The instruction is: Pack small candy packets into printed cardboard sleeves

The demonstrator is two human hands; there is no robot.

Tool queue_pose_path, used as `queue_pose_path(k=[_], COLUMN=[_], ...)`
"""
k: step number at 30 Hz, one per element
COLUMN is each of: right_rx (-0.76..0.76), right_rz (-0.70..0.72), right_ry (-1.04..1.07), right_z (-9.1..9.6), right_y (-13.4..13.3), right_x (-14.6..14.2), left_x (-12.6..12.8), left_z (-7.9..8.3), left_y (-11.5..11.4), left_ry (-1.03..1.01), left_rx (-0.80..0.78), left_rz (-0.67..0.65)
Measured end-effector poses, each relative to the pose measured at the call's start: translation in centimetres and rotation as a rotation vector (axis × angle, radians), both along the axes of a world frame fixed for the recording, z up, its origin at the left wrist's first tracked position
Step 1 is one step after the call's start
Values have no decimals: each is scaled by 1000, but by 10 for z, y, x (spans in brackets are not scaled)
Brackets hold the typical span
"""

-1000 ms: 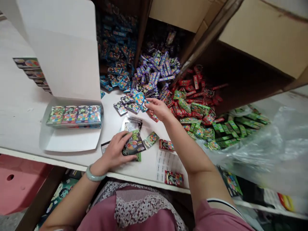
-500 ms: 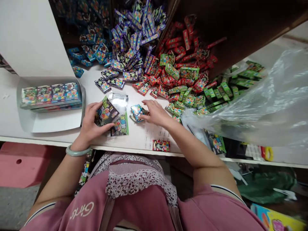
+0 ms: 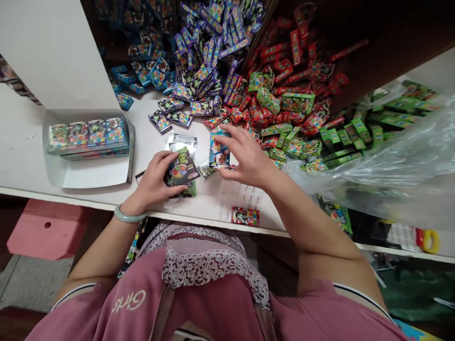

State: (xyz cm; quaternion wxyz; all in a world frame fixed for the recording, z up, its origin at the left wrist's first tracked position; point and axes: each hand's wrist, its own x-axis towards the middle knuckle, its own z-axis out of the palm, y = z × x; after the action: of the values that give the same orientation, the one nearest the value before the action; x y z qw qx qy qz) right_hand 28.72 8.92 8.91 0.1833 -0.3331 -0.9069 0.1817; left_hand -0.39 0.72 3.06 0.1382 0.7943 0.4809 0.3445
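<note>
My left hand [image 3: 153,182] grips a dark printed pouch [image 3: 181,169] that lies on top of more flat pouches [image 3: 183,142] on the white table [image 3: 24,156]. My right hand [image 3: 247,158] holds a small stack of candy boxes [image 3: 218,150] upright, the blue one facing me, just right of that pouch. A jade bangle [image 3: 128,217] circles my left wrist.
Heaps of small boxes fill the back: blue [image 3: 149,71], purple [image 3: 209,52], red [image 3: 295,57] and green [image 3: 341,132]. An open white display carton [image 3: 95,173] with a row of boxes stands at left. A clear plastic bag [image 3: 391,175] lies at right. One red box [image 3: 245,216] sits near the table's edge.
My right hand brought a blue box from the pile down to the table, then raised the small boxes upright beside the pouch. The camera tilted down. My left hand stayed on the pouch.
</note>
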Motion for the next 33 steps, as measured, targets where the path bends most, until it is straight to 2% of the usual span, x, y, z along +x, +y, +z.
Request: queue_pose_path(k=[3, 7, 13, 15, 20, 28, 31, 33], right_rx=[-30, -80, -86, -68, 28, -142, -181, -182], right_rz=[96, 222, 290, 284, 149, 345, 328, 258], right_ry=[-64, -107, -112, -123, -93, -76, -50, -7], right_z=[5, 1, -2, 0, 2, -2, -6, -8], right_y=[-11, -9, -2, -3, -6, -7, -11, -18], right_x=[-5, -8, -6, -6, -9, -16, -19, -22], left_x=[5, 5, 3, 2, 3, 7, 7, 8], left_z=[-2, -3, 0, 1, 1, -2, -5, -6], left_y=[0, -2, -6, -5, -3, -7, -10, -10], left_ry=[56, 92, 108, 83, 25, 53, 61, 61], left_rx=[-4, -40, -91, -101, -58, -33, -51, -44], left_rz=[-40, -113, -178, -183, -221, -175, -119, -48])
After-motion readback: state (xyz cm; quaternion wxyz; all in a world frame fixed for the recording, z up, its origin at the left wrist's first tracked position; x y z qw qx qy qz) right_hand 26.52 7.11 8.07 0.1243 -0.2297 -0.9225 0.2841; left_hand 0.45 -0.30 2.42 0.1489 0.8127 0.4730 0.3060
